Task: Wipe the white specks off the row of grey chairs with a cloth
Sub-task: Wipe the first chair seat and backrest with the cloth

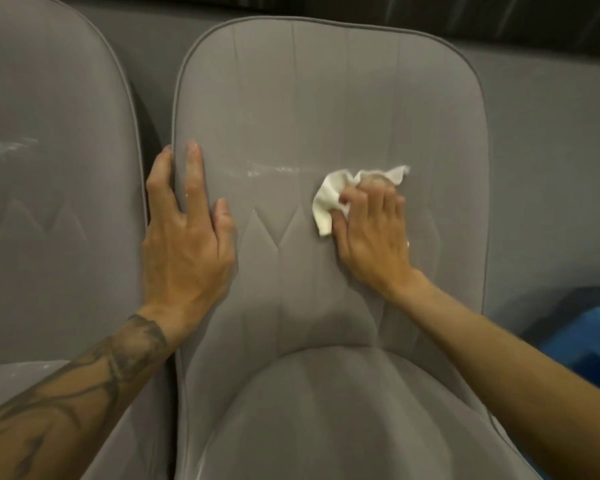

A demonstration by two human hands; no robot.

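The left hand [187, 244] lies flat on the left edge of the grey fabric-covered chair backrest [326, 98], probably to steady it against the rubbing. Its fingers are straight and spread, the outermost hooked round the piped edge and the thumb apart on the front face. The right hand [371, 233] bunches the crumpled white cloth [326, 206] against the middle of the backrest, fingers bent together over it and thumb pinching its near fold. The forearm angles in from the near right. A streak of white specks [271, 169] lies just left of the cloth. The neighbouring grey chair [49, 98] on the left carries its own white smears [7, 147].
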